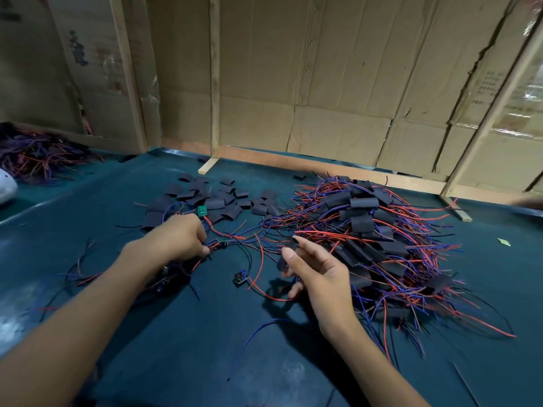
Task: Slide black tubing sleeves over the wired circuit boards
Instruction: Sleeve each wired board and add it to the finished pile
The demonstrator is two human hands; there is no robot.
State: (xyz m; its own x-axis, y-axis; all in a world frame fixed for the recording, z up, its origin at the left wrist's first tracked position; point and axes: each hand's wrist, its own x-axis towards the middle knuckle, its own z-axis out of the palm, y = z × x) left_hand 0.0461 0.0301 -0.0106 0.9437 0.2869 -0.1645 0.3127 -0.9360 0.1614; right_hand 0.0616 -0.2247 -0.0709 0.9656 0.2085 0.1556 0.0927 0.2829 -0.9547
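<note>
Left hand [179, 236] pinched a wired board [221, 243] on the mat [205, 333]. Right hand [311, 268], raised beside the sleeved pile [367, 230], pinched what looked like a sleeve [289, 251] between thumb and forefinger. Loose sleeves [211, 198] lay beyond.

Probably a makeshift assembly workshop: cardboard walls [338, 83], wire heaps [382, 245].

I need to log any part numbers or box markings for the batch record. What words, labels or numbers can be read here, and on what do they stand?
None can be read.
Cardboard panel at right: several rows of printed characters, too blurred to read.
Cardboard panel at left: faded blue and red print, illegible.
Green circuit board: any markings too small to tell.
Black tubing sleeves: no print visible.
</note>
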